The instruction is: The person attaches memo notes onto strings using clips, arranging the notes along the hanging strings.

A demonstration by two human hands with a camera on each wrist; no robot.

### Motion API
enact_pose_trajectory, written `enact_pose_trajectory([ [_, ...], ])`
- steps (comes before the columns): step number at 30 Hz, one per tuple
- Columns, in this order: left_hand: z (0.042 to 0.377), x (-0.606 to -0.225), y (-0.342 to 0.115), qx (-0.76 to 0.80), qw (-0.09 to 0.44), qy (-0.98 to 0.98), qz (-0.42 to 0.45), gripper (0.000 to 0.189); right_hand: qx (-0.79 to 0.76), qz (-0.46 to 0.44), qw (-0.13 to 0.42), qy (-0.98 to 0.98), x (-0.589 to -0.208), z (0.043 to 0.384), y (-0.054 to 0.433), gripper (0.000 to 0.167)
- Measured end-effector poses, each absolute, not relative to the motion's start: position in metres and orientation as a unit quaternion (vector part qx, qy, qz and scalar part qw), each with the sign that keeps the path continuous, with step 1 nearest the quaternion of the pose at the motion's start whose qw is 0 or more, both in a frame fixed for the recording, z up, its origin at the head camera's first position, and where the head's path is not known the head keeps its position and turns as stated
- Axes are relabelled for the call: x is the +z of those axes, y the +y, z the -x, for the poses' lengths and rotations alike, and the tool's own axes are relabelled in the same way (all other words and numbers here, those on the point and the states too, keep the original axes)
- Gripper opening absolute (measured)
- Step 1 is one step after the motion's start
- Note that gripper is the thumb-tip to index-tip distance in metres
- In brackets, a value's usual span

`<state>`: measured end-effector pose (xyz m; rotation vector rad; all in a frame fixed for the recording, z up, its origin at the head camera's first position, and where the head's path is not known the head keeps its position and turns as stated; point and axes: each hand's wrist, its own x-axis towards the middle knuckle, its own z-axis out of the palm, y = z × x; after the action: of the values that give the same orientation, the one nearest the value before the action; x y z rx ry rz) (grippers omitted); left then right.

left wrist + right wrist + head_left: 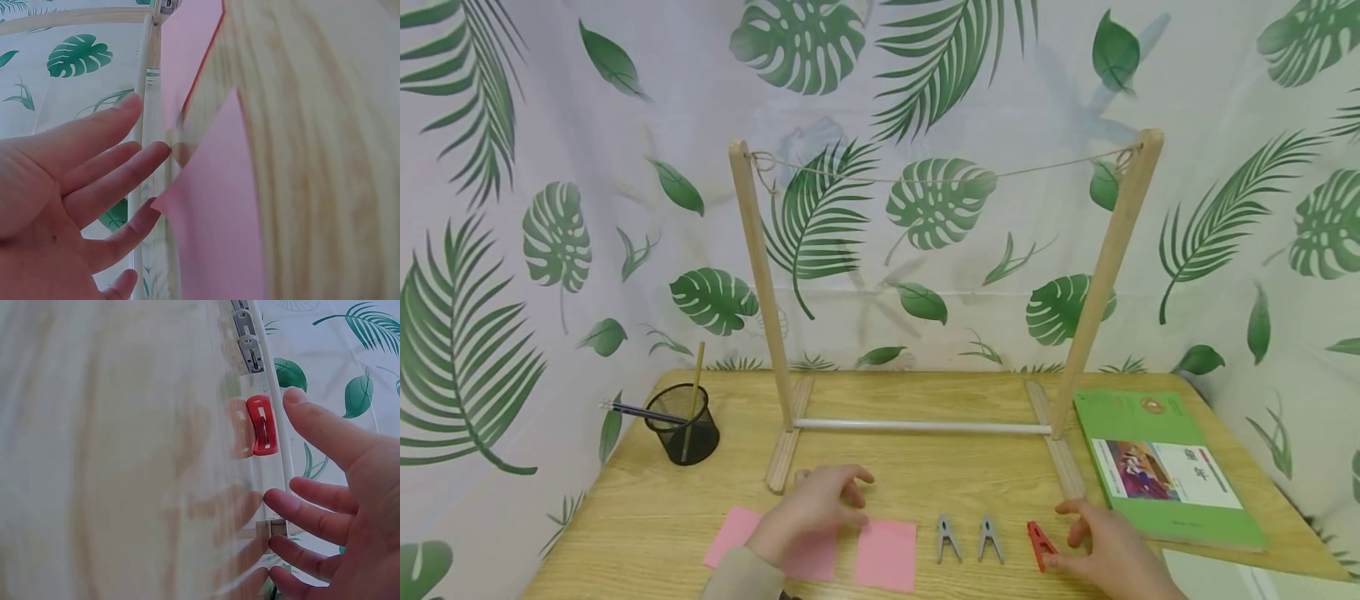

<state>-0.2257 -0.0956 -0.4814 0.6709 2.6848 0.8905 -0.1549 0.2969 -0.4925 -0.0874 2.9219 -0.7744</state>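
Observation:
My left hand hovers low over pink paper, its fingers loosely spread and partly hiding the sheet. In the left wrist view the fingertips are right by the lifted corner of a pink sheet, with nothing gripped. A separate pink paper square lies just right of that hand. On the right, my other hand is beside a red clothespin, thumb near it and fingers apart. The right wrist view shows the red clothespin standing between thumb and fingers, ungripped. Two grey clothespins lie between the hands.
Behind the hands stands a wooden frame with a string tied across its top and a white bar low down. A mesh pen holder is at left. To the right lie a green book and an open notebook.

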Motion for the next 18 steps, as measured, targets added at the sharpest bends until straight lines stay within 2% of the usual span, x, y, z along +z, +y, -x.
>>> enact_pose_trajectory([
  [4, 0.227, -0.482, -0.095, 0.308, 0.126, 0.914, -0.231, 0.052, -0.251, 0.034, 0.059, 0.965, -0.492, 0.155, 0.295, 0.068],
  [12, 0.225, -0.484, -0.094, 0.308, 0.126, 0.913, -0.234, 0.047, -0.236, 0.031, 0.056, 0.97, -0.494, 0.156, 0.289, 0.066],
  [18, 0.222, -0.486, -0.094, 0.313, 0.131, 0.914, -0.224, 0.045, -0.212, 0.028, 0.055, 0.975, -0.498, 0.157, 0.286, 0.054],
])
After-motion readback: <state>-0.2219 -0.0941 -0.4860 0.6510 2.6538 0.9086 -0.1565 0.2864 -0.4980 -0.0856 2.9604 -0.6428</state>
